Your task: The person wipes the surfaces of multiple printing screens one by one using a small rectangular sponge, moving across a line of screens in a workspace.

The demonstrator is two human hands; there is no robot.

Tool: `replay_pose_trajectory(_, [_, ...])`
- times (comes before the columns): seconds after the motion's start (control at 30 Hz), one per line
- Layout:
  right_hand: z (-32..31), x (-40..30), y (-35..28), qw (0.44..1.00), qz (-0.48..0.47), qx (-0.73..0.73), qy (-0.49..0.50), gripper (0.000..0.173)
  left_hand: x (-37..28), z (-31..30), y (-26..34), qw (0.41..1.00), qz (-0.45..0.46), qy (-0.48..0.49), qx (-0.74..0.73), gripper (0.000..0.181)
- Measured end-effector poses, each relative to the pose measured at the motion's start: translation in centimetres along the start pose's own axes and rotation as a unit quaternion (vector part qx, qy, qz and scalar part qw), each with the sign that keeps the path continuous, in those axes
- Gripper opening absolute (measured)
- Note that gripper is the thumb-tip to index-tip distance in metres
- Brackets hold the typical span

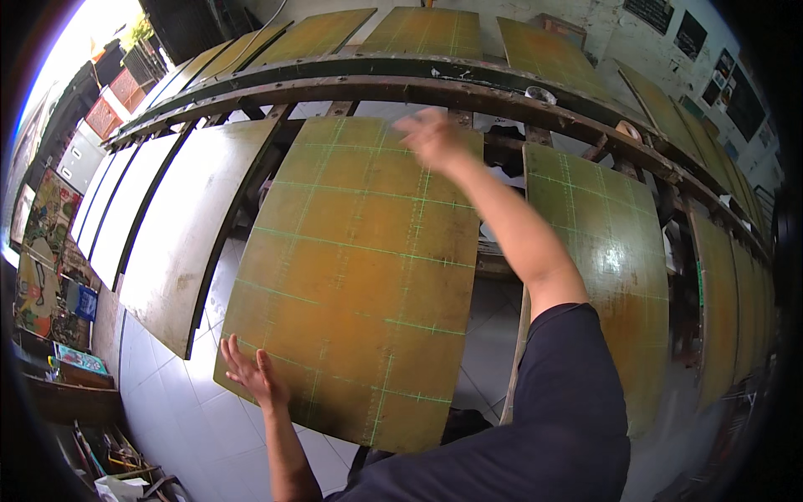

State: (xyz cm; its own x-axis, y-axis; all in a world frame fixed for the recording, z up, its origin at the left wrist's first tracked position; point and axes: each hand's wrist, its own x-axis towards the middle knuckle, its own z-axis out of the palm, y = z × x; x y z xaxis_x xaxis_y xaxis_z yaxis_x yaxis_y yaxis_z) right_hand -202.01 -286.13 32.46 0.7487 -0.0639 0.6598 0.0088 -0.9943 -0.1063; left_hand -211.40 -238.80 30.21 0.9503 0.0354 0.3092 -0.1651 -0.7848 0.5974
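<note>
In front of me a large flat board [351, 270] lies tilted, brownish yellow and marked with green grid lines and small ticks. Its surface is worn, with darker smudges. My left hand [254, 375] is at the board's near left corner, fingers apart and holding nothing; whether it touches the surface I cannot tell. Stretched out to the far right part of the same board is my right hand [433, 137]. Motion blurs its fingers, so their pose and any small thing in them are unclear.
Beyond the board runs a long dark metal rail [401, 90], bearing a small clear cup [541, 95] and a tape roll [627, 130]. A similar gridded board [602, 251] stands to the right, a pale glossy board [194, 207] to the left. White tiles [182, 408] cover the floor.
</note>
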Motion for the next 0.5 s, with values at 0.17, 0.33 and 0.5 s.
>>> replay_pose_trajectory(0.17, [0.8,-2.0,-13.3,0.948,-0.236,0.184,-0.111,0.025,-0.6,-0.7,-1.2,0.999,-0.023,0.014,0.018,0.069])
replay_pose_trajectory(0.33, [2.7,2.3,3.9,0.964,0.155,-0.075,-0.201,0.028,-0.3,-0.4,-0.5,1.0,-0.009,0.004,0.01,0.071])
replay_pose_trajectory(0.5, [4.0,6.0,-0.9,0.992,0.05,-0.027,-0.117,0.029,-0.1,-0.6,0.4,1.0,-0.003,-0.001,0.003,0.074])
